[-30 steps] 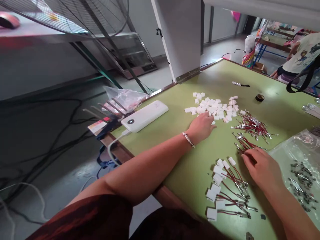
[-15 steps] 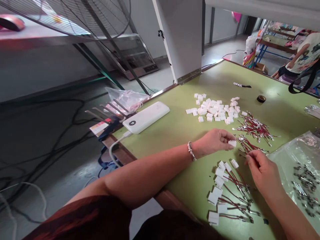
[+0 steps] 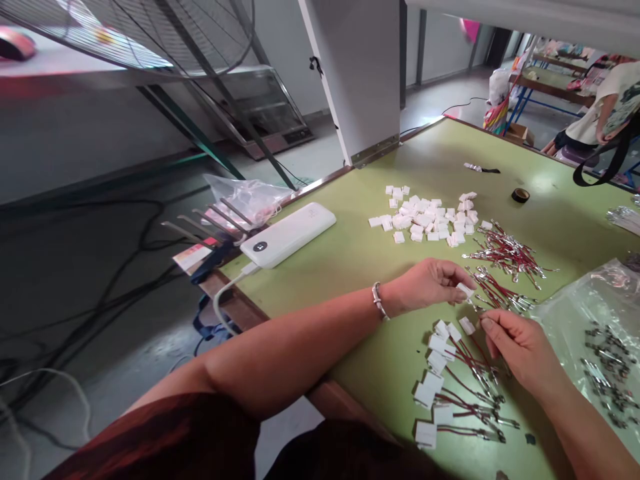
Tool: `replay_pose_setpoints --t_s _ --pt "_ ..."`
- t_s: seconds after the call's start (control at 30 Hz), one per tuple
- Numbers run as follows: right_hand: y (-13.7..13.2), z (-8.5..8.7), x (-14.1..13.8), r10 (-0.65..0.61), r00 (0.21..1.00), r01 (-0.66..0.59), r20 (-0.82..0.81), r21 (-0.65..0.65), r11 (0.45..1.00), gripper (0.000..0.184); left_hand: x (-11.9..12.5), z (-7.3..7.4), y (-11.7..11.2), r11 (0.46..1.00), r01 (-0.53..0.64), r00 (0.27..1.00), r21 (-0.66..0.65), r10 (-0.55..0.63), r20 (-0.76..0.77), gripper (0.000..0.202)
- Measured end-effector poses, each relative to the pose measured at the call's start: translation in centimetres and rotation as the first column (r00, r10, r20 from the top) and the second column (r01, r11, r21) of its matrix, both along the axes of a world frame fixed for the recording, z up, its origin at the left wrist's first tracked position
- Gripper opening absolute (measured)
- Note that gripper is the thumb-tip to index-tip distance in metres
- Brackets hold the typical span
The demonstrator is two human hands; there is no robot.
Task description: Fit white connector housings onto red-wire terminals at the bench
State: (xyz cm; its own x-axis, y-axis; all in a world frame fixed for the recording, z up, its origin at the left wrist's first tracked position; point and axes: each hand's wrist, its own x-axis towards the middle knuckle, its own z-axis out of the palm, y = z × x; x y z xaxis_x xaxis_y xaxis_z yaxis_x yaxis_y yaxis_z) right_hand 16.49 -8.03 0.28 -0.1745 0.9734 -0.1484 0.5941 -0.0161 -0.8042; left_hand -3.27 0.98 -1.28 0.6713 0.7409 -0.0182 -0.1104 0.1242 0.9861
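Note:
My left hand pinches a white connector housing between thumb and fingertips, above the green table. Close to it, my right hand is closed on a thin crimped wire, its metal end pointing at the housing; most of the wire is hidden by the fingers. Behind the hands lie a heap of red wires with metal terminals and a smaller bunch of the same wires. Loose white housings are spread farther back. Nearer my body, several housings with wires attached lie in a row.
A white power bank with a cable lies at the left table edge, beside metal prongs and a plastic bag. At right, a clear bag holds small metal parts. A black tape roll lies farther back. A person sits beyond.
My right hand has moved left and slightly down from the wire bunch, bringing a wire end up to the housing. The housing in my left hand has tilted slightly.

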Motion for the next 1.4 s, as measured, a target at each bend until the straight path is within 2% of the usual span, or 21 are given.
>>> replay_pose_setpoints --t_s 0.17,0.33,0.47,0.53,0.7,0.87,1.0,1.07,1.17,1.2,1.23,1.3,1.33,1.37,1.4 --pt "0.1 0.2 0.1 -0.026 0.98 -0.027 -0.199 -0.258 0.966 0.038 0.0 0.7 -0.2 0.995 0.034 0.999 -0.092 -0.036 -0.023 0.009" --pt "0.3 0.1 0.7 -0.165 0.926 -0.012 -0.339 -0.463 0.886 0.034 -0.3 1.0 -0.3 0.989 0.144 0.988 -0.045 -0.147 -0.054 0.015" --pt "0.4 0.2 0.7 -0.198 0.916 -0.021 -0.348 -0.536 0.844 0.032 -0.3 0.9 -0.6 0.988 0.156 0.984 0.005 -0.155 -0.092 0.025" --pt "0.2 0.2 0.4 -0.193 0.919 -0.007 -0.345 -0.502 0.865 0.032 -0.1 0.7 -0.9 0.985 0.174 0.98 0.006 -0.173 -0.101 0.026" --pt "-0.6 -0.2 -1.1 -0.132 0.955 0.053 -0.264 -0.286 0.957 0.033 0.7 -0.2 -1.5 0.982 0.171 0.98 -0.082 -0.178 -0.089 0.015" --pt "-1.0 -0.4 -1.9 -0.071 0.989 0.064 -0.13 -0.055 0.996 0.033 0.9 0.2 -1.9 0.986 0.139 0.969 -0.092 -0.155 -0.192 0.01" --pt "-1.0 -0.2 -1.7 -0.066 0.995 0.063 -0.08 -0.036 0.997 0.034 0.6 0.6 -2.0 0.974 0.216 0.931 -0.064 -0.226 -0.288 0.01" --pt "-0.9 0.1 -1.2 -0.021 0.998 0.019 -0.055 -0.036 0.999 0.034 0.4 0.8 -2.0 0.968 0.247 0.924 -0.033 -0.246 -0.293 0.009" --pt "-0.5 0.9 0.3 0.117 0.993 -0.12 -0.035 -0.09 0.989 0.032 0.1 1.0 -2.0 0.955 0.261 0.939 0.141 -0.217 -0.267 0.009" --pt "-0.3 1.2 1.1 0.132 0.991 -0.134 -0.025 -0.11 0.985 0.032 0.1 1.1 -2.1 0.934 0.271 0.942 0.234 -0.207 -0.265 0.007" --pt "0.0 1.5 1.9 0.094 0.996 -0.094 0.001 -0.103 0.99 0.032 0.1 1.2 -2.1 0.901 0.28 0.944 0.332 -0.195 -0.268 0.005" --pt "0.7 2.0 3.5 -0.115 0.987 0.114 0.111 0.015 0.993 0.034 0.2 1.3 -2.1 0.805 0.293 0.944 0.515 -0.159 -0.288 0.009" --pt "1.0 2.1 4.1 -0.235 0.955 0.22 0.18 0.101 0.97 0.034 0.2 1.3 -2.2 0.751 0.294 0.945 0.591 -0.136 -0.297 0.01" --pt "1.3 2.0 4.7 -0.319 0.915 0.281 0.247 0.176 0.943 0.032 0.3 1.2 -2.2 0.7 0.292 0.946 0.652 -0.113 -0.303 0.011" --pt "1.6 1.9 5.1 -0.346 0.886 0.285 0.309 0.224 0.932 0.03 0.4 1.1 -2.3 0.656 0.287 0.948 0.699 -0.09 -0.305 0.013"
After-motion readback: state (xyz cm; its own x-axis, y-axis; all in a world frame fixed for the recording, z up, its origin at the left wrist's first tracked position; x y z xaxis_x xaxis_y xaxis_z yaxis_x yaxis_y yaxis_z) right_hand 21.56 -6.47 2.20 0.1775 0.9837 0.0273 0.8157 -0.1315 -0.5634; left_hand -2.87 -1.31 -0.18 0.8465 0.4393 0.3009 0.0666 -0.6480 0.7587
